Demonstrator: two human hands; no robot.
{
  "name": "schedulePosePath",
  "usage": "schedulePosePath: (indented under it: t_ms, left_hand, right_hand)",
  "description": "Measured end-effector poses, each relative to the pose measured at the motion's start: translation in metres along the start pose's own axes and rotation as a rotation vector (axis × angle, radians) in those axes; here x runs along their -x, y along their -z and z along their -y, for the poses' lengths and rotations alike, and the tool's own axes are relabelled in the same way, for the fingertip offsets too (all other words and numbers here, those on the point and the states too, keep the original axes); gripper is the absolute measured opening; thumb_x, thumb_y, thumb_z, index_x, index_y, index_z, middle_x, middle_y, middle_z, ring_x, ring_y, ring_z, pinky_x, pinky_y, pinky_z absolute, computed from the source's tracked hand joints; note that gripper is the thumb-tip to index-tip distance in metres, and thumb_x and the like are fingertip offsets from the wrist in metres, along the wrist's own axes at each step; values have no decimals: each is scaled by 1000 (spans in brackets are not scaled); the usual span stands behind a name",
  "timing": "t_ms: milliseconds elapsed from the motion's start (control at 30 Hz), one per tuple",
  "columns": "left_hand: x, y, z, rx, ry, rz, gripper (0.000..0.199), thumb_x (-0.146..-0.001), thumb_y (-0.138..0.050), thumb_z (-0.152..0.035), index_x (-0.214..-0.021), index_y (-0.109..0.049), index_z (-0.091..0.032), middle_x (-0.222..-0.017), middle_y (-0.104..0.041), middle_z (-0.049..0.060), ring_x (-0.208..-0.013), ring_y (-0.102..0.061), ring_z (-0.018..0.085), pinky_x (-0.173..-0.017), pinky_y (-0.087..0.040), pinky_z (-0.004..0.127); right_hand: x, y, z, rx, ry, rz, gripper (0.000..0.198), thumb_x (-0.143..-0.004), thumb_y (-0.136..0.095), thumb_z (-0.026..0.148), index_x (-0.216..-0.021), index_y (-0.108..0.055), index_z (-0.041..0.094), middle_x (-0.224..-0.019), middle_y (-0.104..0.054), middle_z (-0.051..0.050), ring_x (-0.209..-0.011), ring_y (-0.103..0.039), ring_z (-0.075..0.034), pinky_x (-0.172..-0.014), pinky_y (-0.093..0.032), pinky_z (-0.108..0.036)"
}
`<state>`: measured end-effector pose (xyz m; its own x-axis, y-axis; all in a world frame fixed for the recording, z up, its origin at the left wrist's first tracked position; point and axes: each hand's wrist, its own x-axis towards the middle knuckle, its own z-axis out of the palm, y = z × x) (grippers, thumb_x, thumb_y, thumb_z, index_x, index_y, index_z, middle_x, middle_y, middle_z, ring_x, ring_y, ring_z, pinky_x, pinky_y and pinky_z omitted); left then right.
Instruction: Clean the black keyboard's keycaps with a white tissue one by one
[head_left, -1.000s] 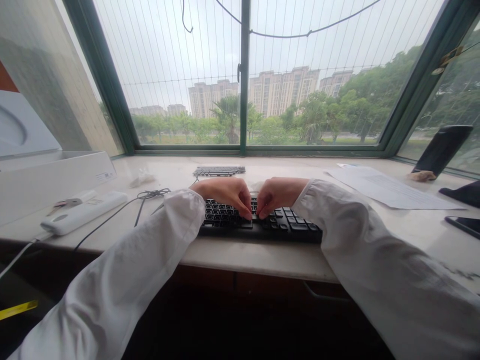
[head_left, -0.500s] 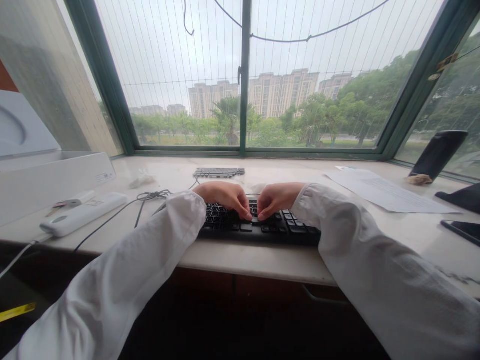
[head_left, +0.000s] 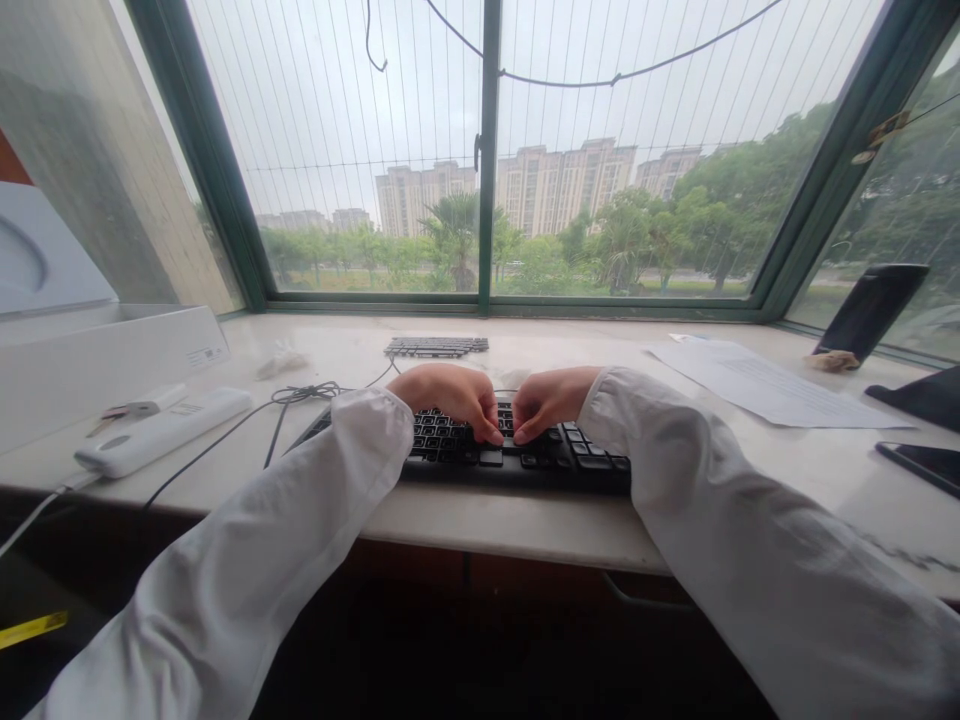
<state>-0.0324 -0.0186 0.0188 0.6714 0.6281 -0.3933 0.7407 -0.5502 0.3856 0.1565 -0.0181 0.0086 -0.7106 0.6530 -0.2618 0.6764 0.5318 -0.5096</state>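
Observation:
A black keyboard [head_left: 525, 475] lies near the front edge of the white sill-like counter. Over its middle, my left hand [head_left: 457, 397] is closed, thumb and fingertips pressed together down at the keys. Facing it from the right, my right hand [head_left: 549, 400] is closed the same way, its fingertips at the keys a short gap from the left ones. Whatever is between the fingertips is too small and hidden to make out. Behind the hands lies a separate strip of dark keys [head_left: 436, 346]. White sleeves cover both forearms and hide part of the keyboard's ends.
On the left are a white box [head_left: 112, 345], a white power strip [head_left: 161, 430] and a tangled black cable [head_left: 307, 390]. A paper sheet [head_left: 772, 385], a leaning dark phone-like device [head_left: 874, 315] and a flat phone [head_left: 926, 462] are on the right. The window [head_left: 486, 150] rises behind.
The keyboard has shifted slightly left, and more of its left end shows. Both hands keep nearly the same closed pose over it.

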Motion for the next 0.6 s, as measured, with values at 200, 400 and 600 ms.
schedulePosePath:
  t_ms: [200,400,600]
  left_hand:
    - [-7,5,-3,49,9,104,34,-64,-76,-49,-77,-71,-17,-74,-68,1,-71,-55,13,-71,-41,27]
    - [-5,5,-8,-56,-11,81,31,-68,-73,-46,-74,-71,-16,-73,-69,2,-68,-54,13,-69,-40,27]
    - [-4,4,-12,-162,-9,68,29,-72,-69,-45,-72,-70,-16,-72,-68,1,-65,-53,13,-65,-39,26]
  right_hand:
    - [1,-2,6,-41,-5,10,32,-54,-81,52,-57,-69,22,-55,-60,1,-59,-51,-14,-57,-38,-28]
    - [1,-2,8,-55,2,-9,32,-53,-83,49,-56,-66,22,-55,-60,2,-59,-51,-14,-57,-38,-28]
    - [1,-1,11,-35,-25,6,27,-55,-83,41,-55,-65,21,-55,-60,2,-59,-50,-13,-57,-37,-28]
